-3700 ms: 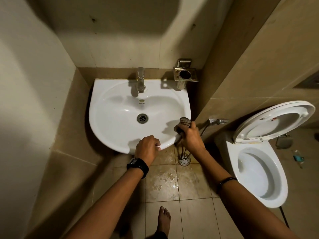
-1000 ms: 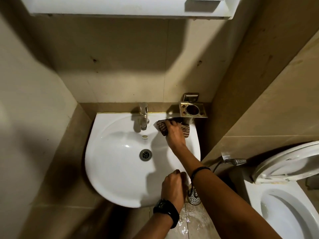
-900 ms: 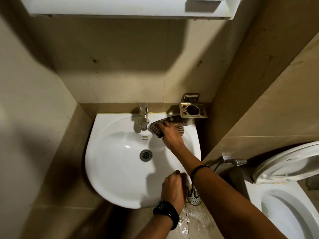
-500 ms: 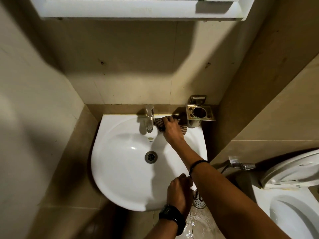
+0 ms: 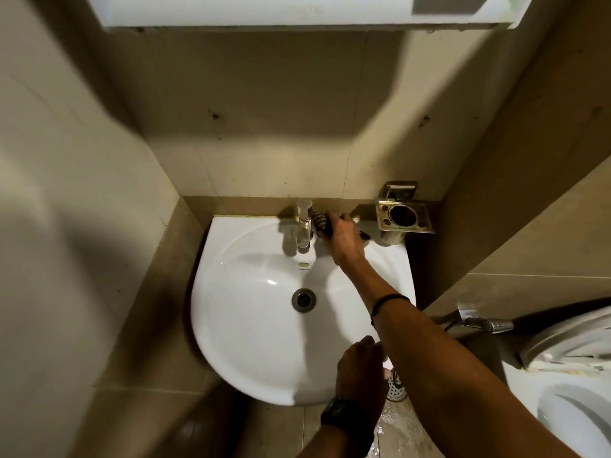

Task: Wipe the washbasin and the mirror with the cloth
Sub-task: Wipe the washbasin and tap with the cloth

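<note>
A white washbasin (image 5: 251,328) fills the middle of the head view, with a metal tap (image 5: 303,226) at its back rim and a drain (image 5: 303,300) in the bowl. My right hand (image 5: 345,241) presses a striped cloth (image 5: 320,220) against the back ledge just right of the tap; the hand covers most of the cloth. My left hand (image 5: 362,368), with a dark watch on the wrist, grips the basin's front right rim. Only the white underside of the mirror cabinet (image 5: 297,11) shows at the top; the mirror itself is out of sight.
A metal tumbler holder (image 5: 404,217) is fixed to the wall right of the tap. A spray nozzle (image 5: 486,324) hangs at the right, beside a white toilet (image 5: 575,391) with its lid up. The floor by the floor drain (image 5: 396,390) is wet. Tiled walls close in on both sides.
My right hand has slid the cloth left along the back ledge, from beside the holder up to the tap. My left hand has stayed on the front rim.
</note>
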